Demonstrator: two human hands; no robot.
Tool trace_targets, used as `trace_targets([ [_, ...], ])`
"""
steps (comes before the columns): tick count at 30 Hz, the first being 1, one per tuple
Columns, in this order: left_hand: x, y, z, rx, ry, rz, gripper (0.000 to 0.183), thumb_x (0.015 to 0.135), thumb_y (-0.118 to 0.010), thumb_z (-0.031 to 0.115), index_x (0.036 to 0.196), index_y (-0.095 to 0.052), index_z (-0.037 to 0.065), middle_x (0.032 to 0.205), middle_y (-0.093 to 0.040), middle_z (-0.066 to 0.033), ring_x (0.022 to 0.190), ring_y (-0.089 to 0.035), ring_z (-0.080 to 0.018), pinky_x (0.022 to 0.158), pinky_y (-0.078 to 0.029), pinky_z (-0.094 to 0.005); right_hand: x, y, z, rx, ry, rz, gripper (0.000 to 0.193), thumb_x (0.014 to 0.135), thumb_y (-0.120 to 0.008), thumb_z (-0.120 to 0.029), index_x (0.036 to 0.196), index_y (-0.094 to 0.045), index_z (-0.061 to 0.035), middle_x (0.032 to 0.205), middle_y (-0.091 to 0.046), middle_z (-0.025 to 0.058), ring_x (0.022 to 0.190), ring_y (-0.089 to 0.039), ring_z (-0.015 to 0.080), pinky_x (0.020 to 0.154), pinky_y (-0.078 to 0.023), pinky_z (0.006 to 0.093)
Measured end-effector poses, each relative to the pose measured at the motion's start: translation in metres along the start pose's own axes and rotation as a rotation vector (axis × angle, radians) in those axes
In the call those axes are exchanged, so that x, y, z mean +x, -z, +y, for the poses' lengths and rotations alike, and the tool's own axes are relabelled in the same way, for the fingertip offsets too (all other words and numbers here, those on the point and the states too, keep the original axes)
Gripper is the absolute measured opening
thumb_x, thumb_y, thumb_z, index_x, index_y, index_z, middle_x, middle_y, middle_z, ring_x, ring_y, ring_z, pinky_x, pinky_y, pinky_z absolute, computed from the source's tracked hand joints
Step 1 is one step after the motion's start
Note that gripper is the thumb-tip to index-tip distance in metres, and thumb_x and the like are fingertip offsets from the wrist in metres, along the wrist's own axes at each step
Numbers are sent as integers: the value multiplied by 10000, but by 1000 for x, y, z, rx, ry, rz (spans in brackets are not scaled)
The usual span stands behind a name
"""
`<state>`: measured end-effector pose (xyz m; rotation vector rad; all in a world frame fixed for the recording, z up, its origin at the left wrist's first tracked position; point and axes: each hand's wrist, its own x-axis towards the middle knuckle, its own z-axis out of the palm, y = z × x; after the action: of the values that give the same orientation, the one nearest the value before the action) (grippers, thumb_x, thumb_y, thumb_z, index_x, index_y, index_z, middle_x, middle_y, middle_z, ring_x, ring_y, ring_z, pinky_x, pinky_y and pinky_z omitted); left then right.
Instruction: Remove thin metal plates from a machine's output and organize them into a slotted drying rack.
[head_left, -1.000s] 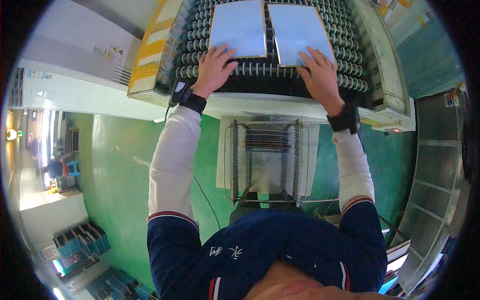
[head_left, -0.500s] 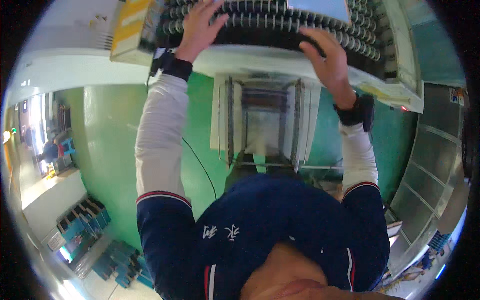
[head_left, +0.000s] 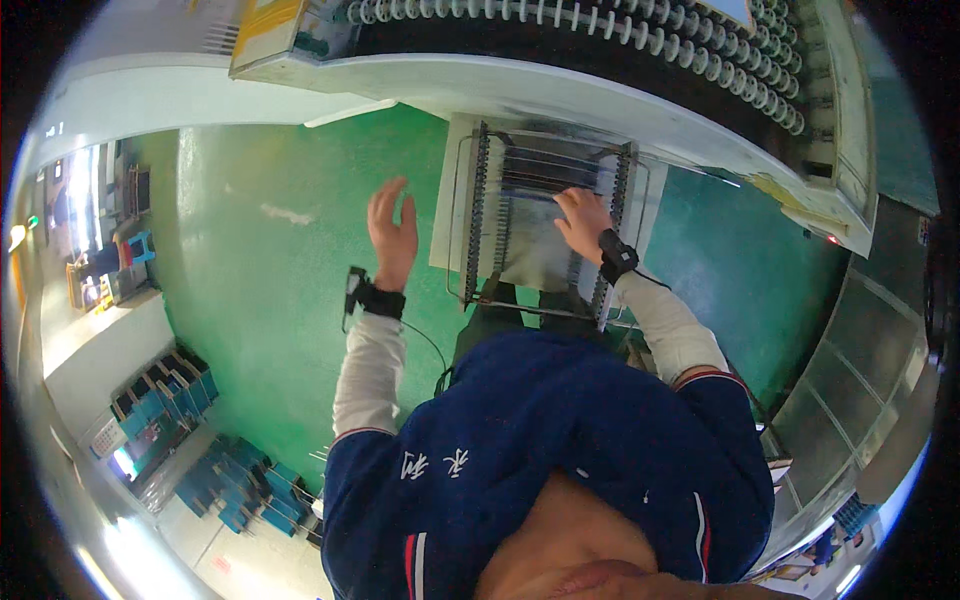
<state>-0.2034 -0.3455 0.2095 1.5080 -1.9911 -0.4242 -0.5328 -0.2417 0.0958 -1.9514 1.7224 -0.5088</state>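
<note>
My left hand (head_left: pixel 393 236) hangs in the air over the green floor, left of a metal rack, its fingers stretched out and nothing in them. My right hand (head_left: pixel 585 224) is above the right part of the rack (head_left: pixel 472 215), palm down with fingers apart; whether it touches the rack cannot be told. This rack has toothed side rails and thin dark bars or panel edges across its far part. Beyond my hands runs a conveyor (head_left: pixel 560 14) with rows of white roller wheels. A flat pale panel (head_left: pixel 733 10) lies on its wheels at the top edge, partly cut off.
The conveyor's pale front edge (head_left: pixel 480 75) curves across the far side. Blue slotted racks (head_left: pixel 240 490) stand at lower left. A dark cable (head_left: pixel 430 343) hangs by my left forearm. Metal-framed panels (head_left: pixel 850 350) line the right side. A person (head_left: pixel 100 262) is far left.
Both hands have left the conveyor and come back toward me. The left is now over the floor, the right over the rack. The pale panel shows farther right and is mostly out of view.
</note>
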Motion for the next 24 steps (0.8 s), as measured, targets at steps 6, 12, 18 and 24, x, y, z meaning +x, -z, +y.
trace_targets([
  [6,-113,0,-14,-8,335,-167,269,901,-610,126,1160,-646,58,1155,-643,-151,1103,-590,-322,967,-442,-407,4,-6,-4,-127,-22,13,256,730,-731,-140,974,-686,-75,1100,-571,91,1072,-529,302,886,-434,439],
  [12,-160,-11,1,-94,388,-203,273,884,-606,112,1145,-653,44,1118,-646,-152,1071,-578,-334,939,-444,-414,4,-42,25,-297,74,-5,151,720,-629,-151,856,-683,-114,958,-611,77,1004,-545,293,829,-431,416],
  [18,-165,-12,14,-183,425,-174,251,886,-612,89,1129,-656,38,1052,-670,-135,1026,-618,-290,904,-470,-378,9,-48,26,-351,-16,-109,170,713,-604,-129,860,-688,-110,946,-631,71,1001,-567,291,808,-461,447],
  [24,-164,-12,15,-230,412,-98,229,890,-615,74,1110,-655,22,985,-696,-137,941,-666,-272,837,-504,-358,8,-2,4,-222,14,-103,174,682,-604,-78,841,-676,-74,924,-640,99,1012,-578,304,827,-484,450],
])
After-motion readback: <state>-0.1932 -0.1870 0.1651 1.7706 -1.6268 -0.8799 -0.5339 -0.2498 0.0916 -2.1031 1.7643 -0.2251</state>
